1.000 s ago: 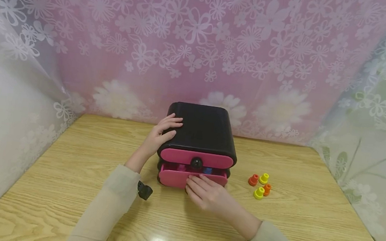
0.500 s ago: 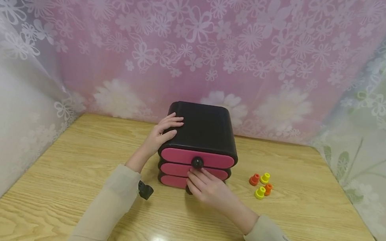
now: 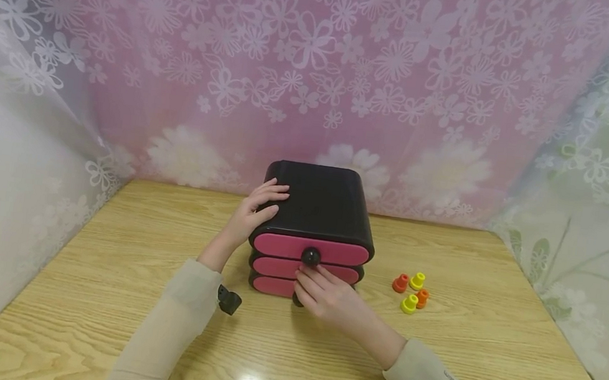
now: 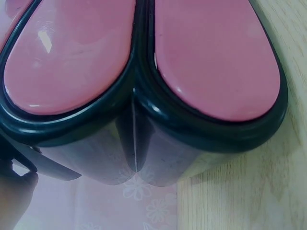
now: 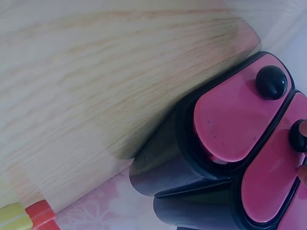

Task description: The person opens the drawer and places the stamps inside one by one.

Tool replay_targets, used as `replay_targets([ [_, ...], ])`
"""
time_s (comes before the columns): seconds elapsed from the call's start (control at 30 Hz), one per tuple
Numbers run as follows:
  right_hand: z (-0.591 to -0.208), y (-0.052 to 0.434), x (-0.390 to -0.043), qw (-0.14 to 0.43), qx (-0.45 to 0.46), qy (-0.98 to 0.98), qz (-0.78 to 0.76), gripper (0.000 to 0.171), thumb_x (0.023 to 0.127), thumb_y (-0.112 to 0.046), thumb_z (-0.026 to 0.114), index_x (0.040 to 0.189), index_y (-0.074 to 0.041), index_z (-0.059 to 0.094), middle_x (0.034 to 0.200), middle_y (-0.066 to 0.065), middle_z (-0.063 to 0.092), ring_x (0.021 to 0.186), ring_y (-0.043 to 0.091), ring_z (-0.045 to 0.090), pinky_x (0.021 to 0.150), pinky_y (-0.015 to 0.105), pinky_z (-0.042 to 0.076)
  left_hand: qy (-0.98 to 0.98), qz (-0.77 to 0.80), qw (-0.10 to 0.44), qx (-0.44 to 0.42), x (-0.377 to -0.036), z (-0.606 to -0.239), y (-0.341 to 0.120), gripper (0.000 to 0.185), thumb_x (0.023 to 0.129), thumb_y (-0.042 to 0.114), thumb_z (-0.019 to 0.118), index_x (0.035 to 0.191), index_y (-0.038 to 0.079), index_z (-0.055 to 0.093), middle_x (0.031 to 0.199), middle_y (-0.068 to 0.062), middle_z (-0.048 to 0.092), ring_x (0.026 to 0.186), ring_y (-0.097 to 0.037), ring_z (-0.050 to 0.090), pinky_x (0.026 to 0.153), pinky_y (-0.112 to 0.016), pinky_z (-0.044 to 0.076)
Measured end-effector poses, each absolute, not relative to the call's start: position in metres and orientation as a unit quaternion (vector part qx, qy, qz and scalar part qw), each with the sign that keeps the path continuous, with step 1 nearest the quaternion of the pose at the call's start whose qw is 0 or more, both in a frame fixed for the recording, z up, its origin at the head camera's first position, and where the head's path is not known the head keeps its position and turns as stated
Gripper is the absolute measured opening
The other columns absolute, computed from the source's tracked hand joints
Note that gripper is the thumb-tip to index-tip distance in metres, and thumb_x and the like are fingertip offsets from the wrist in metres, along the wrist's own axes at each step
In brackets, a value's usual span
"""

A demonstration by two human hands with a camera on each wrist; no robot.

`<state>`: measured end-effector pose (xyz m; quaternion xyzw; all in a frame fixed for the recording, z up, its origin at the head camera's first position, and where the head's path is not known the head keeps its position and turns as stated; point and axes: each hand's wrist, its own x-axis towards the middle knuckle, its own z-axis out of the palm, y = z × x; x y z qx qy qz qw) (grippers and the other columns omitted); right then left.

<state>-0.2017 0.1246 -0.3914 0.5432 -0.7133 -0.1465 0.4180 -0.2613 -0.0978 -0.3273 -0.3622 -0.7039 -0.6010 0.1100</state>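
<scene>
A: Bracing the drawer box (image 3: 316,210) at its left top edge, left hand (image 3: 253,212) lies flat, fingers relaxed.
B: Right hand (image 3: 326,296) sits before the box's front, fingers touching the middle drawer (image 3: 279,267); grip hidden.

The left hand (image 3: 256,211) is raised off the counter toward its far edge, fingers straight and flat, thumb spread below them, beige-sleeved forearm running back toward the near edge. The right hand (image 3: 326,298) sits lower, near the counter's middle, fingers extended forward and slightly bent, its forearm angling toward the near right corner.
</scene>
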Motion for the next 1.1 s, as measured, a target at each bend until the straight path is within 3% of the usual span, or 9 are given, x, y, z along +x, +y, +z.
replay_targets([
  [0.27,-0.392,0.125,-0.201,0.408,0.542,-0.722,-0.137,0.048,0.096,0.0,0.018,0.099,-0.006,0.065,0.107,0.011,0.061,0.103,0.022,0.055,0.087,0.035,0.043,-0.702,-0.602,0.111,-0.363,-0.268,-0.334,-0.099,0.03,0.087,-0.006,0.043,0.114,-0.017,0.049,0.129,-0.029,0.037,0.13,-0.035,0.013,0.103,-0.047,0.012],
  [0.43,-0.39,0.126,-0.199,0.409,0.545,-0.721,-0.128,0.048,0.096,0.0,0.017,0.099,-0.005,0.065,0.107,0.012,0.061,0.104,0.022,0.055,0.087,0.035,0.043,-0.7,-0.601,0.117,-0.367,-0.283,-0.351,-0.102,0.032,0.089,0.006,0.046,0.116,-0.01,0.052,0.131,-0.021,0.04,0.131,-0.023,0.016,0.104,-0.044,0.013],
  [0.53,-0.39,0.127,-0.198,0.41,0.546,-0.72,-0.128,0.048,0.096,0.0,0.017,0.1,-0.005,0.065,0.107,0.012,0.061,0.104,0.023,0.054,0.087,0.035,0.043,-0.699,-0.601,0.119,-0.369,-0.286,-0.354,-0.102,0.032,0.088,0.006,0.046,0.116,-0.009,0.052,0.131,-0.019,0.04,0.131,-0.02,0.017,0.104,-0.044,0.013],
  [0.77,-0.389,0.128,-0.197,0.413,0.554,-0.712,-0.127,0.046,0.096,0.002,0.019,0.101,-0.005,0.065,0.106,0.012,0.061,0.103,0.022,0.055,0.088,0.035,0.042,-0.699,-0.602,0.115,-0.369,-0.268,-0.335,-0.098,0.031,0.085,-0.01,0.042,0.114,-0.016,0.049,0.129,-0.028,0.038,0.13,-0.033,0.014,0.103,-0.048,0.011],
  [1.1,-0.391,0.13,-0.196,0.421,0.56,-0.703,-0.125,0.046,0.096,0.003,0.02,0.099,-0.005,0.065,0.104,0.012,0.061,0.099,0.022,0.057,0.087,0.034,0.043,-0.704,-0.603,0.11,-0.359,-0.262,-0.328,-0.098,0.031,0.085,-0.009,0.041,0.114,-0.019,0.047,0.128,-0.031,0.036,0.129,-0.037,0.013,0.103,-0.049,0.01],
])
